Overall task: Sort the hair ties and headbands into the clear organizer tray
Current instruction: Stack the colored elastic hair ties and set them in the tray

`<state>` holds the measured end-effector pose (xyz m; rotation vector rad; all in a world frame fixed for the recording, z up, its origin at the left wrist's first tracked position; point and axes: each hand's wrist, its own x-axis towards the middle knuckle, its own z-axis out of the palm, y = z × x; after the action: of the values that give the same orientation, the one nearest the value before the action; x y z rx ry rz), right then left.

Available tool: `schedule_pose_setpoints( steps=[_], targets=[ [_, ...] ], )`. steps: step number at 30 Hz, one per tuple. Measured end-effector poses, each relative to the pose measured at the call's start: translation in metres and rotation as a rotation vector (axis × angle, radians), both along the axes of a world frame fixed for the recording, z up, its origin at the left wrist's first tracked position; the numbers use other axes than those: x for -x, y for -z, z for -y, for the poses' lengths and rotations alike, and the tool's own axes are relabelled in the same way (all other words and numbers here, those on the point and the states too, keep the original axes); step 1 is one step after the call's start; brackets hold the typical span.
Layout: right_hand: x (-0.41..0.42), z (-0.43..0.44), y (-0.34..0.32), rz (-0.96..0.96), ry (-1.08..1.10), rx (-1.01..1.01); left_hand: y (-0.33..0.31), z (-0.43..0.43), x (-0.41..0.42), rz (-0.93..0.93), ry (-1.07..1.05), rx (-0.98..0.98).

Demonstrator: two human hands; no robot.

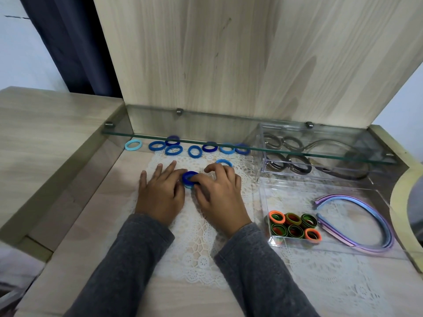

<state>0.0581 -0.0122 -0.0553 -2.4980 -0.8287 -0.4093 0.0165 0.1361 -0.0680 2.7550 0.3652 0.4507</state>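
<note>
Before us a tall panel of pale, grained wood (229, 53) rises from the back of the tabletop (75, 259) — itself a light wood-grain surface; a glass shelf (160, 136) runs across the foot of the panel, borne on small metal pegs (179, 111); to our left a raised wooden ledge (45, 133) steps up beside the tabletop; behind it hangs a dark navy curtain (68, 42), and past that we see a white wall (18, 53); a white lace mat (201, 259) covers the middle of the tabletop; at the far right a strip of pale wall (409, 92) shows — the light is soft and even, with a faint shadow on the panel.
</note>
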Motion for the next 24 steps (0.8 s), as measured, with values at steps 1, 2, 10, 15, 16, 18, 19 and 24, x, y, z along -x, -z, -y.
schedule_pose_setpoints(
  steps=[1, 2, 10, 15, 16, 18, 19, 24],
  targets=[
    [-0.0002, 0.0, 0.0003, -0.005, 0.003, -0.003, 0.0, -0.0001, -0.0002, -0.006, 0.0, 0.003],
    [-0.0001, 0.0, 0.0006, -0.01, 0.005, -0.008, 0.0005, 0.0, -0.0003, -0.008, -0.001, 0.005],
    [-0.0006, -0.0005, 0.0021, -0.056, -0.017, 0.016, 0.0002, 0.0001, -0.0009, -0.023, -0.054, -0.006],
    [-0.0017, -0.001, 0.002, -0.052, -0.017, 0.046, -0.0001, 0.0007, -0.0034, -0.139, -0.154, -0.061],
    [-0.0019, -0.0011, 0.0019, -0.048, -0.017, 0.053, -0.0008, 0.0013, -0.0037, -0.157, -0.156, -0.065],
    [-0.0011, -0.0016, 0.0014, -0.043, -0.019, 0.062, -0.0015, 0.0018, -0.003, -0.175, -0.157, -0.083],
    [-0.0006, -0.0017, 0.0009, -0.045, -0.022, 0.063, -0.0015, 0.002, -0.0023, -0.177, -0.157, -0.095],
    [0.0001, -0.0005, -0.0019, -0.036, -0.026, 0.06, -0.0017, 0.0024, -0.0017, -0.197, -0.161, -0.094]
  ],
)
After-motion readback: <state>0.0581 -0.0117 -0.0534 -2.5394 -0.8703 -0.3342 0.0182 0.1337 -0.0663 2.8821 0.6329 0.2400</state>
